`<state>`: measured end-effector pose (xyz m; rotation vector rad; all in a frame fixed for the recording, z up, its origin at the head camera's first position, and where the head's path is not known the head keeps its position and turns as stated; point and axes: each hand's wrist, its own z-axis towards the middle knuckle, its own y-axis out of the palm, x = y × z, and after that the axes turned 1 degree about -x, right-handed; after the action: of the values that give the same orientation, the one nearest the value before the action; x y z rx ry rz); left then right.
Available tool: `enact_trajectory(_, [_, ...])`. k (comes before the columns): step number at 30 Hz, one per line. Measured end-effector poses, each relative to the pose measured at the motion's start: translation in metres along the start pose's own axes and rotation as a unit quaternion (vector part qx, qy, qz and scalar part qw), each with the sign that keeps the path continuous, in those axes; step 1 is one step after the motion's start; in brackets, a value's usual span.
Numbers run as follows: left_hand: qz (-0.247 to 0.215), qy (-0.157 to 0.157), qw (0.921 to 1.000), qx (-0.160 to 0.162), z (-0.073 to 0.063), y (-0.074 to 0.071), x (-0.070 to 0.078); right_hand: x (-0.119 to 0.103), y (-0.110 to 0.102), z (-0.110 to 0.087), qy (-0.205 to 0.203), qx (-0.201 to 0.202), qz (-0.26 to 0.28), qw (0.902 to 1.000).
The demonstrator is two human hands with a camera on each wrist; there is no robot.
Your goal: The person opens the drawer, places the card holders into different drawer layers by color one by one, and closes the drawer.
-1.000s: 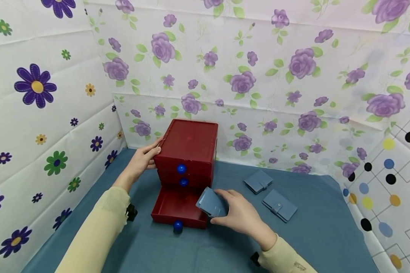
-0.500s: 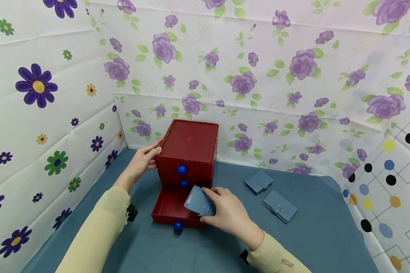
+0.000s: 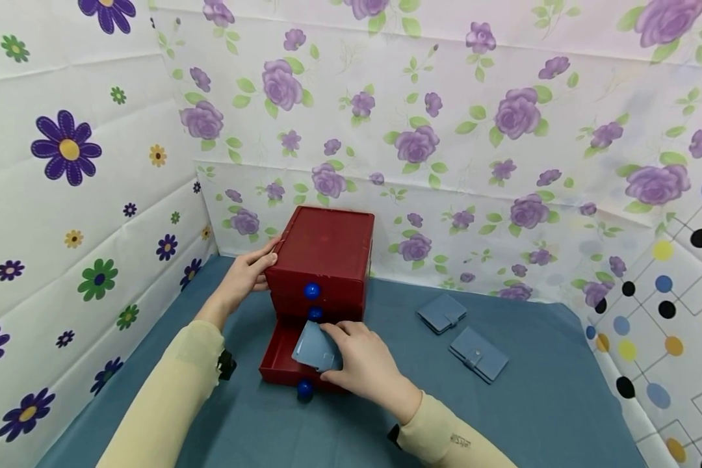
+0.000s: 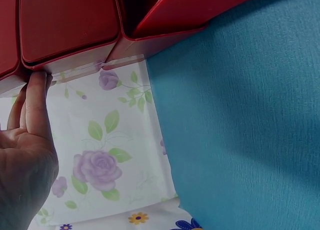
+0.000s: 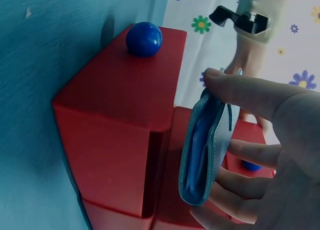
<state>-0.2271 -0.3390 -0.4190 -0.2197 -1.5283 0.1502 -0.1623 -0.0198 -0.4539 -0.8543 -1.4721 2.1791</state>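
Observation:
A small red chest of drawers [image 3: 327, 244] with blue ball knobs stands on the cloth, its bottom drawer [image 3: 277, 354] pulled out. My left hand [image 3: 240, 279] rests against the chest's left side near the top edge; the left wrist view shows its straight fingers [image 4: 36, 105] touching the side. My right hand [image 3: 365, 364] pinches a blue wallet [image 3: 316, 348] between thumb and fingers, tilted over the drawer. In the right wrist view the wallet [image 5: 207, 145] shows its layered edge. Part of the drawer is hidden behind the right hand and wallet.
Two more blue wallets, a rear one [image 3: 441, 313] and a nearer one [image 3: 478, 354], lie on the blue cloth [image 3: 538, 403] to the right. A floral curtain [image 3: 444, 227] hangs close behind the chest, with patterned sheets at both sides.
My right hand has carried the wallet leftward from the drawer's right edge to over its middle. The left hand, the chest and the two lying wallets stay in place.

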Motion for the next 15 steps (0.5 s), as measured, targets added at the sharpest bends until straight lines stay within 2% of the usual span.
enact_trajectory(5, [0.001, -0.001, 1.0000, 0.001, 0.000, 0.000, -0.001, -0.003, 0.010, 0.009, -0.004, -0.010, -0.011, 0.9999])
enact_trajectory(15, [-0.006, 0.004, 1.0000, 0.000, -0.001, 0.001, 0.001, -0.010, 0.017, 0.022, 0.000, -0.034, -0.020, 0.9992])
